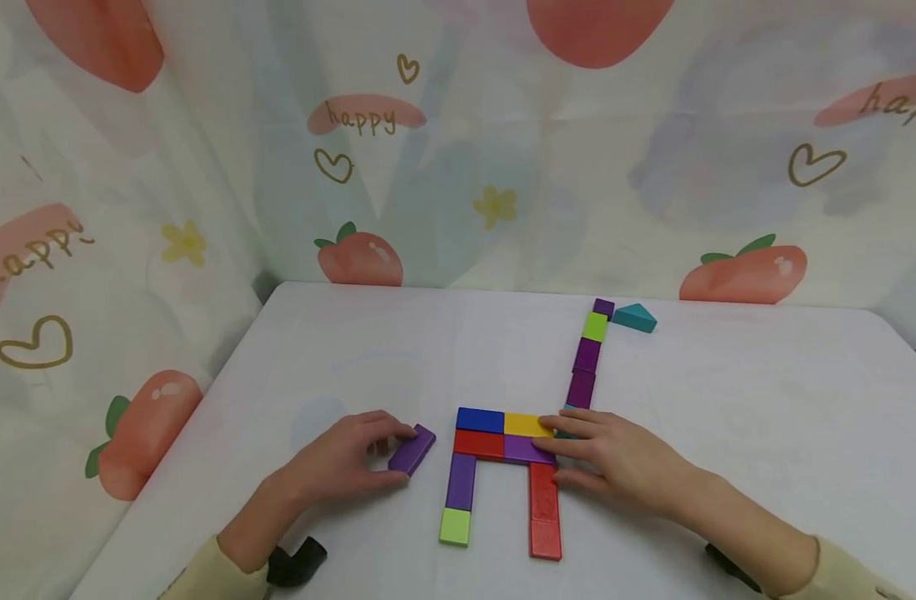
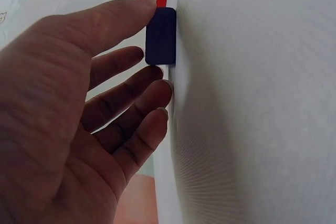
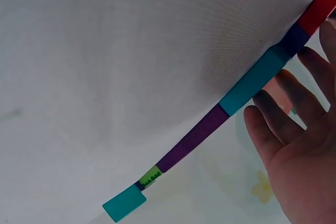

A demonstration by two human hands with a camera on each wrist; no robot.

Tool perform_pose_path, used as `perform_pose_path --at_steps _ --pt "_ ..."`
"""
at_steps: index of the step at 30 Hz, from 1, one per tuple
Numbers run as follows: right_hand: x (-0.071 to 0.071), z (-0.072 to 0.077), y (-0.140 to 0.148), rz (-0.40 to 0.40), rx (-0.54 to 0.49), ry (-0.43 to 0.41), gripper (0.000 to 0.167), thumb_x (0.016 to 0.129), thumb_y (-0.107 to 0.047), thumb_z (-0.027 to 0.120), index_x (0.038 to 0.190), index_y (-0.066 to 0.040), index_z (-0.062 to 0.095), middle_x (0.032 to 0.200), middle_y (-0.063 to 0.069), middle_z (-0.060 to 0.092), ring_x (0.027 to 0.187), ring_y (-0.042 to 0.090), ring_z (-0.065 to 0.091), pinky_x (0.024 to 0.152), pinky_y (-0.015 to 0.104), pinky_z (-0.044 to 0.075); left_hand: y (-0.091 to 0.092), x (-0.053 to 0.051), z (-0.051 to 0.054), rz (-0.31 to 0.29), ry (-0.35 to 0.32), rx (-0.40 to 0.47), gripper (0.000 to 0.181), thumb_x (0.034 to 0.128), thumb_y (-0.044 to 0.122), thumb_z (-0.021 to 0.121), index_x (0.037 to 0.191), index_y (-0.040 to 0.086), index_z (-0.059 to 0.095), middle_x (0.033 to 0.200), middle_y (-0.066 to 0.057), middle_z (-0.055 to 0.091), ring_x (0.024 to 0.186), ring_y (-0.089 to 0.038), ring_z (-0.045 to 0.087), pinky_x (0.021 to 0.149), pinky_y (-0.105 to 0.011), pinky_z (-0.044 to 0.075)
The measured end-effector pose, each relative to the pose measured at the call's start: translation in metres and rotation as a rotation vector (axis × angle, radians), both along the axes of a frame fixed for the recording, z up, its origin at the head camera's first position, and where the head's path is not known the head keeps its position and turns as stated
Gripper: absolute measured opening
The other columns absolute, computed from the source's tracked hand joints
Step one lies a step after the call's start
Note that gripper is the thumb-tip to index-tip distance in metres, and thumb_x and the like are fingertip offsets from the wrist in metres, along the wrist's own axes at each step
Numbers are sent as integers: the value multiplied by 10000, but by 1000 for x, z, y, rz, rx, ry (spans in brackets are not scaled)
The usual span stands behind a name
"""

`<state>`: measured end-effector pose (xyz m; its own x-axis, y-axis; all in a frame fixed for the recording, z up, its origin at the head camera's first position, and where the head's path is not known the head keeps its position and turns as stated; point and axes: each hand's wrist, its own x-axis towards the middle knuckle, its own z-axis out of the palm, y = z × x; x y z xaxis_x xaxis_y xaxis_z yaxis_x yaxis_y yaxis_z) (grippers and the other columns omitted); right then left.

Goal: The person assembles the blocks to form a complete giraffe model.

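Note:
My left hand [image 1: 337,458] pinches a loose purple block [image 1: 412,451] between thumb and fingers, left of a flat block figure. In the left wrist view this block [image 2: 161,38] stays low, close to the table. The figure has a blue block [image 1: 480,420] and a yellow block [image 1: 523,425] above a red one [image 1: 479,444] and a purple one [image 1: 523,450]. Fingers of my right hand [image 1: 615,458] rest over its right end, straight and spread. A teal block [image 3: 254,80] shows near those fingertips in the right wrist view.
A column of purple and lime blocks [image 1: 587,356] runs to the back, with a teal triangle [image 1: 634,317] at its top. Below are a purple-and-lime leg [image 1: 461,483] and a red leg [image 1: 544,508]. Printed cloth [image 1: 458,167] walls the white table [image 1: 382,350].

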<state>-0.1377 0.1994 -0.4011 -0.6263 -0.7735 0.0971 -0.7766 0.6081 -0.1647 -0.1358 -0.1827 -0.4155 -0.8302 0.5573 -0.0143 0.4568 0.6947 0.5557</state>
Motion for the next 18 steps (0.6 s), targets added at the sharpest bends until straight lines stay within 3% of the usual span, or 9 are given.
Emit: perform_pose_path --at_steps 9,18 --pt "-2 1 0 12 -8 4 433 958 -390 694 1347 -201 682 1377 30 614 1258 312 566 964 519 512 0 1 0 -17 11 25 407 869 188 814 1256 175 688 1144 98 623 928 -81 566 786 -250 539" --pt "-2 -1 0 22 -18 32 437 934 -381 724 1326 -189 697 1356 33 631 1237 307 585 954 501 523 9 3 2 46 27 1 443 864 244 822 1277 164 685 1135 83 646 921 -77 570 767 -242 538"
